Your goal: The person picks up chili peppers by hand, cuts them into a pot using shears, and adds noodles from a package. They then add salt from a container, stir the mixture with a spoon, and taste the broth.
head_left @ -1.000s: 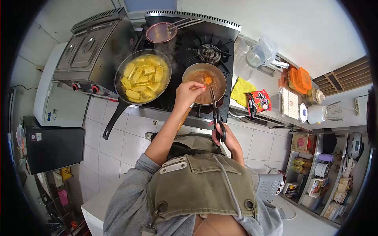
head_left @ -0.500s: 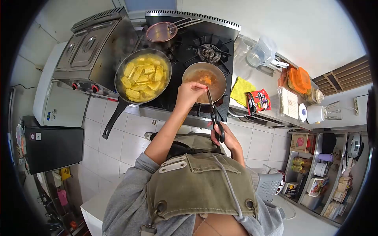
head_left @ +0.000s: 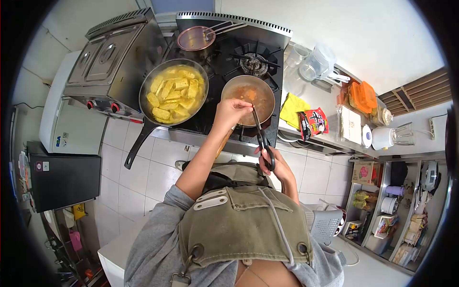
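Note:
My right hand (head_left: 277,165) is wrapped round the black handles of a pair of scissors (head_left: 263,141), whose blades point up over the pot. My left hand (head_left: 233,114) is pinched close to the blade tips, above the near left rim of the pot; what its fingertips hold is too small to name. Reddish-brown liquid with an orange patch fills the pot (head_left: 267,88) on the stove. To the left, a large black pan (head_left: 142,103) holds yellow pieces (head_left: 167,89) in yellow liquid.
A lidded pot (head_left: 196,38) stands at the back left of the stove (head_left: 224,60). The pan's handle (head_left: 138,146) sticks out over the floor. On the right counter lie a red packet (head_left: 317,122), a yellow cloth (head_left: 290,109), orange containers (head_left: 362,97) and a blender (head_left: 382,138).
The scissors and my right hand have shifted slightly. The red bit seen at my left fingertips before no longer shows. My left hand has hardly moved.

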